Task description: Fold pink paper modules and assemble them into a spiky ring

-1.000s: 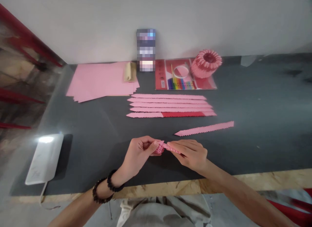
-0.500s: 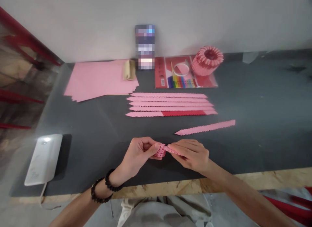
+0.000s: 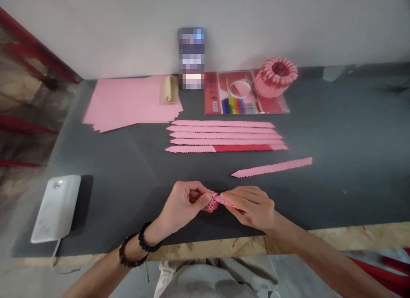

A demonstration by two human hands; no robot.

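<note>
Near the table's front edge, my left hand (image 3: 182, 206) and my right hand (image 3: 251, 204) meet over a small piece of folded pink paper (image 3: 214, 200). Both hands pinch it, fingers curled round it, so most of the piece is hidden. A dark bead bracelet (image 3: 136, 249) circles my left wrist. Just beyond my right hand lies a single long pink strip of stacked folded pieces (image 3: 272, 167), apart from it.
Several pink strips (image 3: 224, 135), one partly red, lie in a row mid-table. A stack of pink sheets (image 3: 128, 102) sits far left, a round pink paper ring (image 3: 277, 76) on a paper pack (image 3: 243, 99) behind. A white power bank (image 3: 56, 208) lies at left.
My hands have drawn closer together and slightly nearer the table edge, closing more tightly over the pink piece. The view has tilted a little.
</note>
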